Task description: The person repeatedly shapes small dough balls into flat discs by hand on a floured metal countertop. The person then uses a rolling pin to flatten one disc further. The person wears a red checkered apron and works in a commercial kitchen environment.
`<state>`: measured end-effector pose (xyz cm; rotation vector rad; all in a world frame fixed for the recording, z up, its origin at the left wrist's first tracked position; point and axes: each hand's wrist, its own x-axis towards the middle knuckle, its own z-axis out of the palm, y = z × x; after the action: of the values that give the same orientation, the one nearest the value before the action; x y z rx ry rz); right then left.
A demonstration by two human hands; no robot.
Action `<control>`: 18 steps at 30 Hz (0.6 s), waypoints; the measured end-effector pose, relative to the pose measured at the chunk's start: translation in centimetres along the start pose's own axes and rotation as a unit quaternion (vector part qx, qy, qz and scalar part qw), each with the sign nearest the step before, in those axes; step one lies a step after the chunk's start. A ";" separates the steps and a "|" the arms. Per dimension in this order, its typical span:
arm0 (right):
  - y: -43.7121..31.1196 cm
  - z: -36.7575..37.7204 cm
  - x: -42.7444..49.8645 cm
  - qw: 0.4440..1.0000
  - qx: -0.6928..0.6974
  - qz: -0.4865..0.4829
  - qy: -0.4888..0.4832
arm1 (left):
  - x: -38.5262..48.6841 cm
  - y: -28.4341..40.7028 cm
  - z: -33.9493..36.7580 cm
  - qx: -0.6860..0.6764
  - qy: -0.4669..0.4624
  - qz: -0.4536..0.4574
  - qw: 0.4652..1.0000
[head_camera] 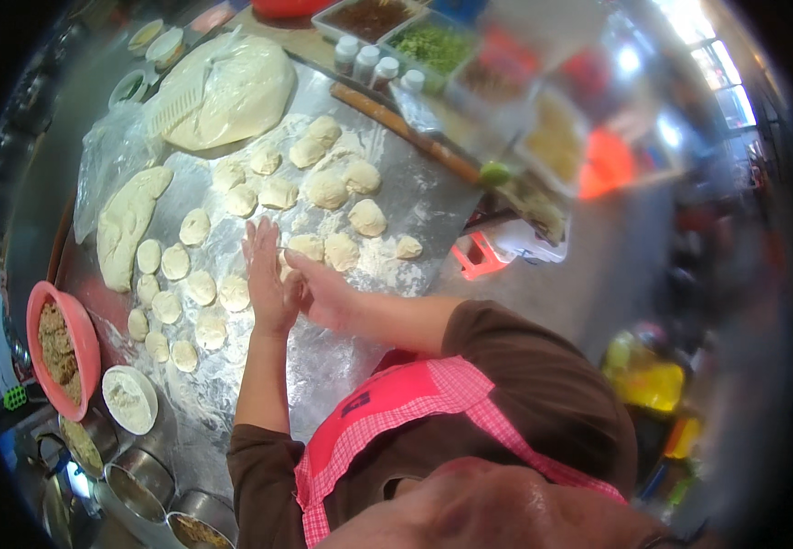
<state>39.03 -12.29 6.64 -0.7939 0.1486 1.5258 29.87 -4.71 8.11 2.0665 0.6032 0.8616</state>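
Observation:
My left hand (268, 281) is held upright over the floured metal worktop (341, 346), its fingers straight. My right hand (326, 290) meets it palm to palm, thumb up and other fingers hidden. Whether dough lies between the palms cannot be seen. Just beyond the hands sit flattened dough pieces (341, 252), partly covered by my right thumb. More round dough pieces (201, 287) are spread to the left of my left hand. Further off lie larger dough lumps (326, 189). A long dough roll (129, 226) rests at the left.
A big plastic-covered dough mass (239, 92) lies at the back, with a scraper (178, 110) on it. A wooden rolling pin (403, 132) lines the far edge, near shaker bottles (366, 63). A pink bowl of filling (60, 350), a flour bowl (129, 400) and metal pots (139, 484) stand left.

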 end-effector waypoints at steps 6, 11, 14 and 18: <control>-4.4 0.4 -0.7 0.991 0.019 -0.041 -0.125 | -3.5 3.7 2.4 0.021 -0.116 0.062 0.991; 1.0 0.8 -3.0 0.995 -0.096 -0.014 0.024 | 1.1 2.6 1.4 0.037 0.071 0.029 0.996; -2.2 0.9 -3.2 0.993 -0.059 -0.029 -0.101 | -1.5 1.1 1.3 0.061 -0.025 -0.029 0.997; -3.1 0.4 -1.0 0.990 -0.045 -0.094 -0.094 | -3.7 5.5 4.1 -0.023 -0.034 -0.010 0.999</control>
<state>41.68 -12.47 8.60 -0.7099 -0.1319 1.4263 31.11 -12.27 9.37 2.0368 0.5617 0.7834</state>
